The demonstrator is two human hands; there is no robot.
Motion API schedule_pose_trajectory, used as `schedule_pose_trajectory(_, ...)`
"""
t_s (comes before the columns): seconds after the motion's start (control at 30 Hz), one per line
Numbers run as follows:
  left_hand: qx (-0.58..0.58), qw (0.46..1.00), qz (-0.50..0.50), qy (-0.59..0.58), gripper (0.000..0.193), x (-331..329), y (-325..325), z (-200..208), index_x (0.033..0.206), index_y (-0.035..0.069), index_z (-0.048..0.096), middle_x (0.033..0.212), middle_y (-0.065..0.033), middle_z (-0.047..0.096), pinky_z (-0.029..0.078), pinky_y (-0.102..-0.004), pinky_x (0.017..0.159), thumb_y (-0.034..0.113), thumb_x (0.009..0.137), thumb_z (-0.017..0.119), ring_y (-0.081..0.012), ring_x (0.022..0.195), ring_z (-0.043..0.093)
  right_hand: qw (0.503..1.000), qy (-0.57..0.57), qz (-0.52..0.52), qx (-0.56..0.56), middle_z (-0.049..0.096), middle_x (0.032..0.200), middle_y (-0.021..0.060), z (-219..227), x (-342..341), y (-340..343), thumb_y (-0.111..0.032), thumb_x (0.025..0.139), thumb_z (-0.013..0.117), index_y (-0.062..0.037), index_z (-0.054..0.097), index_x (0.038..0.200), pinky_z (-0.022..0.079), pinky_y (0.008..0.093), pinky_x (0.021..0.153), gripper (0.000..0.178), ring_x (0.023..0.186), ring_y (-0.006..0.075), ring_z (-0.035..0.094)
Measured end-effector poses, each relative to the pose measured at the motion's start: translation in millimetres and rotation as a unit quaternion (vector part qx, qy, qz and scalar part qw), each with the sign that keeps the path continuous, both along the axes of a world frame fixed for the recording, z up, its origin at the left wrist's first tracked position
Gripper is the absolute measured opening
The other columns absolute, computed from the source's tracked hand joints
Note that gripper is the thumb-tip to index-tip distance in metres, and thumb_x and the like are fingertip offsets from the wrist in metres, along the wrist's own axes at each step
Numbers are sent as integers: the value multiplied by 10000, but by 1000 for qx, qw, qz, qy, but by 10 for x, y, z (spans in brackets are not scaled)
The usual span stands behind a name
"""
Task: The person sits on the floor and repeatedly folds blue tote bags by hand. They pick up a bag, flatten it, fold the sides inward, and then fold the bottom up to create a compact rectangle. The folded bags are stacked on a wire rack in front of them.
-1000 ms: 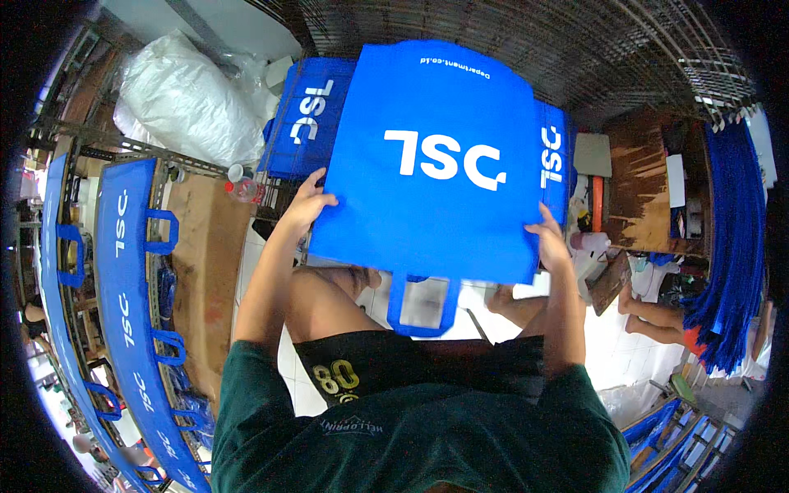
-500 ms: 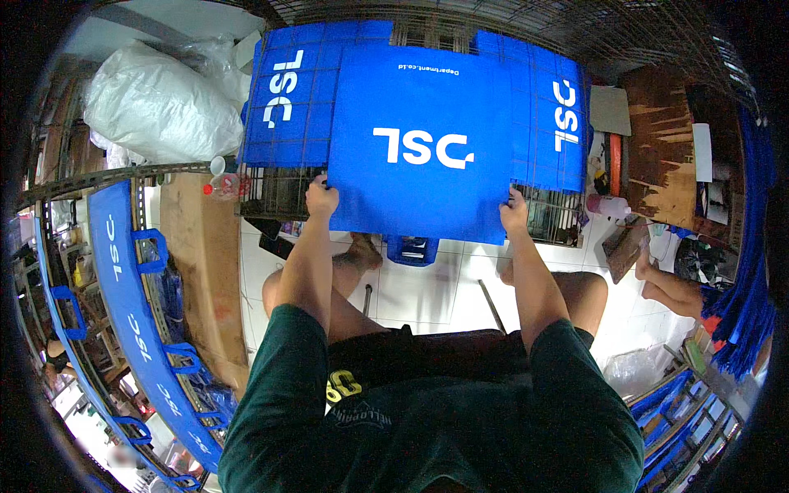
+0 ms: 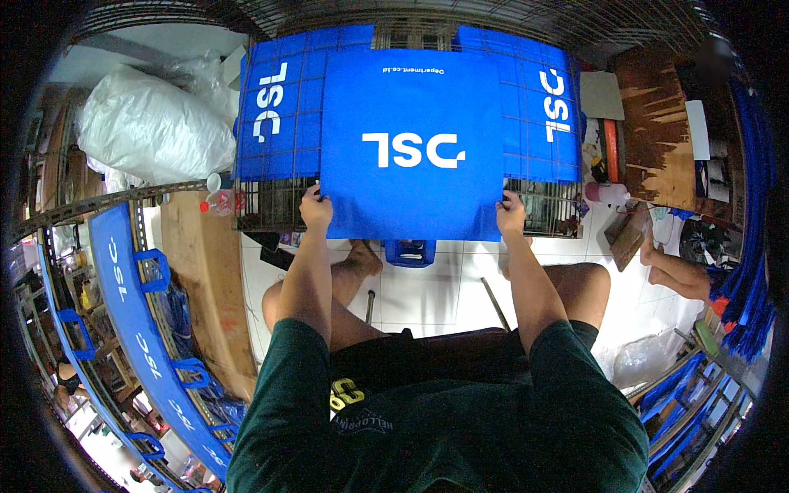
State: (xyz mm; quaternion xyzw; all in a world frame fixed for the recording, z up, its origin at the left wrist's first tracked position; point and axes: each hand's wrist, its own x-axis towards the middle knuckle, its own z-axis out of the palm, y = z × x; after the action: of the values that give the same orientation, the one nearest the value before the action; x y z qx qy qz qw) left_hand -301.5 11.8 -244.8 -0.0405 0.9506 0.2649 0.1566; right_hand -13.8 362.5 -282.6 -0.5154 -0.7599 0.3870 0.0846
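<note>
A flat square blue fabric panel (image 3: 411, 193) with white printing lies spread in front of me, on top of a wire rack (image 3: 542, 209). At its left edge, close to the near corner, my left hand (image 3: 316, 209) pinches the cloth. My right hand (image 3: 510, 214) grips the opposite edge at about the same height, fingers curled. Beneath the rack's wires, two more blue printed panels show: one on the left (image 3: 279, 148) and one on the right (image 3: 542, 123). The held panel covers their inner parts.
A white plastic-wrapped bundle (image 3: 152, 123) sits at the far left, near a red-capped bottle (image 3: 218, 203). Blue printed bags (image 3: 123, 271) line a metal frame at left, beside a long brown board (image 3: 201, 287). At right are a pinkish bottle (image 3: 604, 193) and another person's leg (image 3: 678, 271).
The panel now lies straighter, its near edge more level than before. Both hands have kept their hold on its sides. The whole view has shifted slightly.
</note>
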Motion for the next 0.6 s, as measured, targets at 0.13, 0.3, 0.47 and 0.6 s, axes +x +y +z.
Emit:
schedule_pose_trajectory(0.13,10,1000,1,12,377,-6,-32,-59,1090,107,614,915,-131,672,491,-387,777,63,716,634,-286,854,645,1000,-11,2,7,649,770,112,64,-44,-12,-25,785,623,-50,569,1114,470,304,625,334,662,162,594)
schedule_pose_trajectory(0.3,6,1000,23,-17,373,1,-55,-84,1086,108,618,934,-124,673,490,-377,789,57,717,626,-284,863,645,1000,-5,-2,15,668,786,135,164,-59,-61,-49,729,638,-109,591,1039,487,358,671,320,712,262,644)
schedule_pose_trajectory(0.47,-22,999,23,-1,397,-10,-21,11,1108,114,589,985,-124,654,479,-405,820,123,714,641,-302,921,622,998,-43,23,34,665,839,128,203,-12,-34,-63,756,638,-100,568,1112,492,327,697,364,740,222,638)
schedule_pose_trajectory(0.6,-48,994,45,87,541,-47,-7,4,1207,127,492,1099,-170,578,455,-437,858,194,699,665,-336,1001,569,991,124,31,50,657,895,112,640,-22,125,-111,790,658,-80,553,1154,488,293,723,381,780,165,617)
